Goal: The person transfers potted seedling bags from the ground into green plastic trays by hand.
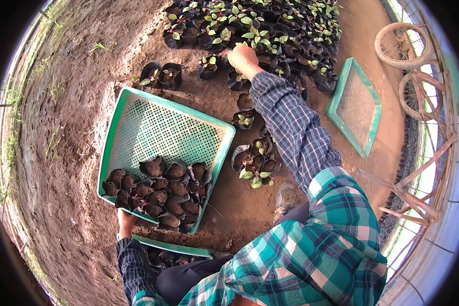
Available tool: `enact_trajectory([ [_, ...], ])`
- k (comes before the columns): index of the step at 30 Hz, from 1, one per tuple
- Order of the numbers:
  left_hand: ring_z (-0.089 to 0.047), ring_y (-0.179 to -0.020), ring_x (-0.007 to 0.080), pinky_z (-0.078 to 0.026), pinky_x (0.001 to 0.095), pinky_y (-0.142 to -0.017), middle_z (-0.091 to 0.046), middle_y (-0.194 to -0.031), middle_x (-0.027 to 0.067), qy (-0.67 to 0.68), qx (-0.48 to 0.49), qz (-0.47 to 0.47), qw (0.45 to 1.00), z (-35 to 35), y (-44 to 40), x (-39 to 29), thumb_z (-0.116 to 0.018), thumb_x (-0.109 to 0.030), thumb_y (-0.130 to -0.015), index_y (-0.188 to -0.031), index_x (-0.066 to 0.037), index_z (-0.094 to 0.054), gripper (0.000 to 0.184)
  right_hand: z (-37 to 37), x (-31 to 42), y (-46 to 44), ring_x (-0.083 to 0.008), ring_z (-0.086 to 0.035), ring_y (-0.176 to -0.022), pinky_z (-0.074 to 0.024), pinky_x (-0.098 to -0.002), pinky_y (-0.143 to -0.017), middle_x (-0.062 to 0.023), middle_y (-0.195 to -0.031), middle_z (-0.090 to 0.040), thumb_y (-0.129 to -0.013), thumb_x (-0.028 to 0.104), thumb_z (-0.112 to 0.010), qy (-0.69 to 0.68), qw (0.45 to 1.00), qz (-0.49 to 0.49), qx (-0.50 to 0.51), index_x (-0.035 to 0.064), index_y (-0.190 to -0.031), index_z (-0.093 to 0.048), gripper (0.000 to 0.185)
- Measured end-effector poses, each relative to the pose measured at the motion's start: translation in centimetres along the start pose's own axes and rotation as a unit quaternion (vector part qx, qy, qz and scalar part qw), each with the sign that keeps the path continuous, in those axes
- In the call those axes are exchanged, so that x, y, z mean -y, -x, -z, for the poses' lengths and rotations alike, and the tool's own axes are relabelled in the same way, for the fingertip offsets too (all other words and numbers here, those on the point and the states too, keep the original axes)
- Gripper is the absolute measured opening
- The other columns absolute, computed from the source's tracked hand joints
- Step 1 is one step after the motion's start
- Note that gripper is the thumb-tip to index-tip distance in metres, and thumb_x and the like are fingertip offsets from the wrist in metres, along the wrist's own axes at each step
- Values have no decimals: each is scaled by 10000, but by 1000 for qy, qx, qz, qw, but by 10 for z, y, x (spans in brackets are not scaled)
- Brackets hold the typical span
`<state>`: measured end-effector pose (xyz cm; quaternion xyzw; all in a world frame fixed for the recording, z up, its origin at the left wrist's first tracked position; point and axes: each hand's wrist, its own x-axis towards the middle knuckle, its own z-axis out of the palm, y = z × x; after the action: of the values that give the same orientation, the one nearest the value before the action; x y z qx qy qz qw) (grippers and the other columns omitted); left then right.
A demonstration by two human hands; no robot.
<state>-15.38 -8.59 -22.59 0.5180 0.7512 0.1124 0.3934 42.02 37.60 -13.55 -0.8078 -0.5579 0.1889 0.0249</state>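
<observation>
My left hand (126, 222) grips the near left corner of a green plastic crate (171, 109), its fingers partly hidden beneath the rim. Soil-filled black nursery bags (158, 198) stand packed in the near part of the crate, and its perforated floor shows in the far part. My right hand (244, 58) reaches to the near edge of a large block of potted seedlings (257, 35). Its fingers look curled, and what they hold, if anything, is hidden behind the hand. Just left of it stands a small potted seedling (207, 67).
Two bagged seedlings (160, 76) stand beyond the crate. A cluster of seedling bags (256, 160) sits right of it. Another green crate (173, 247) lies near my legs. A green mesh tray (358, 107) and a spoked wheel (403, 46) with wooden framing are at right.
</observation>
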Motion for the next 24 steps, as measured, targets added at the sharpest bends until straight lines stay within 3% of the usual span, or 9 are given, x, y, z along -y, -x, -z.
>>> enact_trajectory([
  [3, -608, -1096, 197, -484, 348, -963, -627, -1203, 106, 54, 8, -4, 998, -4, -3, 18, -764, -80, -727, -1303, -30, -499, 636, 14, 7, 11, -381, -643, -1047, -525, -453, -878, -182, -1110, -683, -861, 326, -522, -21, 1000, -11, 7, 46, -1057, -697, 384],
  [6, -615, -1064, 190, -490, 350, -944, -639, -1170, 103, 67, 18, -11, 998, -2, -2, 10, -761, -65, -734, -1285, -26, -520, 603, 20, 7, 16, -364, -688, -971, -554, -427, -826, -217, -1017, -706, -846, 272, -567, -12, 997, 44, -56, 9, -985, -727, 337],
  [9, -640, -1044, 243, -500, 365, -919, -659, -1142, 133, 27, -4, 19, 999, 0, -1, 8, -868, -177, -656, -1262, -22, -542, 706, 10, 3, 0, -370, -688, -956, -551, -426, -829, -223, -998, -705, -840, 256, -551, -23, 995, 40, -89, -1, -961, -728, 335],
  [14, -654, -986, 293, -513, 387, -881, -664, -1067, 164, -8, -13, 5, 1000, 2, 1, -5, -866, -151, -637, -1188, -10, -568, 642, 9, -10, -12, -405, -664, -951, -527, -453, -858, -257, -972, -691, -841, 262, -527, -83, 988, 62, -117, -26, -904, -717, 350],
  [17, -642, -1002, 213, -507, 351, -892, -662, -1109, 96, 4, -6, 12, 1000, 2, 2, -8, -794, -155, -721, -1244, -45, -550, 588, 10, -11, -14, -391, -668, -976, -534, -432, -862, -273, -983, -687, -811, 259, -572, -95, 990, 56, -87, -36, -916, -716, 344],
  [20, -657, -988, 267, -519, 375, -879, -672, -1076, 142, 54, -2, 34, 998, 3, 2, -12, -859, -122, -630, -1207, -13, -564, 657, 2, -4, -30, -349, -679, -1012, -544, -391, -861, -247, -1028, -695, -800, 233, -602, 18, 999, 28, -3, -26, -947, -726, 323],
  [23, -661, -977, 255, -524, 366, -870, -676, -1078, 128, 19, -29, 25, 999, 1, 2, -5, -858, -116, -626, -1199, -16, -573, 647, -4, 10, -20, -300, -691, -1019, -553, -352, -841, -177, -1058, -715, -812, 192, -623, 97, 995, 30, -5, 23, -978, -746, 267],
  [24, -661, -968, 252, -523, 364, -865, -677, -1076, 128, 13, -11, 50, 999, 6, 5, -22, -859, -116, -624, -1182, -20, -586, 628, -24, 4, -29, -308, -696, -990, -556, -372, -821, -185, -1026, -717, -823, 176, -615, 129, 988, 84, -21, 16, -949, -746, 242],
])
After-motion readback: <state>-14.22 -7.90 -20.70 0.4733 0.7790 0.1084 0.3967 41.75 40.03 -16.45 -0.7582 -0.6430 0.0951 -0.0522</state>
